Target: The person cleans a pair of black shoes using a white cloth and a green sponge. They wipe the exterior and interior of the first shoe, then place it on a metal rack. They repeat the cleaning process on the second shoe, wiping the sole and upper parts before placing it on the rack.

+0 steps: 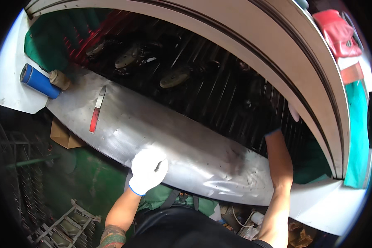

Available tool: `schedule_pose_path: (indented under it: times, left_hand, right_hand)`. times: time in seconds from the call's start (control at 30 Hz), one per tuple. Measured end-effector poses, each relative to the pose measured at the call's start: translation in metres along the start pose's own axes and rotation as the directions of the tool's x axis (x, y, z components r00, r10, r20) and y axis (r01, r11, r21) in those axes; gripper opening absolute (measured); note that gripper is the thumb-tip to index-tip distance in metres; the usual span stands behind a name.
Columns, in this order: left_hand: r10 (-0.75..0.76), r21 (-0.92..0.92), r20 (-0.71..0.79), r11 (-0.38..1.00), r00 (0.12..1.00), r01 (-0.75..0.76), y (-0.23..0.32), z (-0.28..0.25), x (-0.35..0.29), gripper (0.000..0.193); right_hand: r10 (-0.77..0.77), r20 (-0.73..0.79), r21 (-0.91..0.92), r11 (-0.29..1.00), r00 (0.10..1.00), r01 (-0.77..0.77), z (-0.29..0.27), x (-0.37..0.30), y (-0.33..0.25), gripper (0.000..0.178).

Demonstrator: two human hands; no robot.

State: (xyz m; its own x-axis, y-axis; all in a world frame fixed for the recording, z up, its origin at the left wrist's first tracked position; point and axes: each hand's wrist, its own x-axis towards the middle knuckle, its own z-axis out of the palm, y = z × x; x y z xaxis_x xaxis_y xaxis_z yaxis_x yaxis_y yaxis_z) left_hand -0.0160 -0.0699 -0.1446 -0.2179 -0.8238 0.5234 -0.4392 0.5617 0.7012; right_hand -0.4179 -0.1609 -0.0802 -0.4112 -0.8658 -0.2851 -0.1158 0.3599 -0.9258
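Left hand (148,169): laid flat, open, on the steel shelf (186,144); kept there as a brace.
Right hand (292,112): reached deep into the dark machine (202,78); its grip cannot be told, so it is best moved slowly.
Knife (96,110): lying apart on the shelf.

green floor (93,182), perhaps concrete, dim light

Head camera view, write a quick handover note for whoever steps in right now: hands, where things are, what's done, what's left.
Left hand: white glove, resting flat on the near edge of the metal sheet, holding nothing.
Right hand: reaching up into the dark slatted opening under the curved rim; mostly hidden, grip cannot be told.
Red-handled knife lies on the sheet at far left, untouched. Blue cylinder and a beige plug sit at the sheet's left end.
Done: nothing visibly finished.
Left: whatever the right hand is working on inside; check there first.
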Motion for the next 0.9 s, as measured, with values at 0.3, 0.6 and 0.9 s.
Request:
schedule_pose_path:
  times: [0.3, 0.6, 0.9]
  left_hand:
    - [-0.057, -0.041, 0.056, 0.997, 0.997, 0.059, -0.001, -0.01, 0.006, 0.018]
    - [-0.079, 0.018, 0.113, 0.997, 0.99, 0.077, -0.008, -0.017, -0.001, 0.019]
    - [-0.135, 0.012, 0.18, 0.991, 0.974, 0.135, -0.01, -0.013, -0.006, 0.018]
  right_hand:
    - [-0.155, 0.022, -0.456, 0.878, 0.988, 0.148, 0.076, 0.146, -0.006, 0.057]
    - [-0.199, 0.053, -0.689, 0.702, 0.979, 0.18, 0.191, 0.301, -0.043, 0.055]
    - [-0.39, 0.046, -0.666, 0.674, 0.92, 0.319, 0.151, 0.255, -0.049, 0.052]
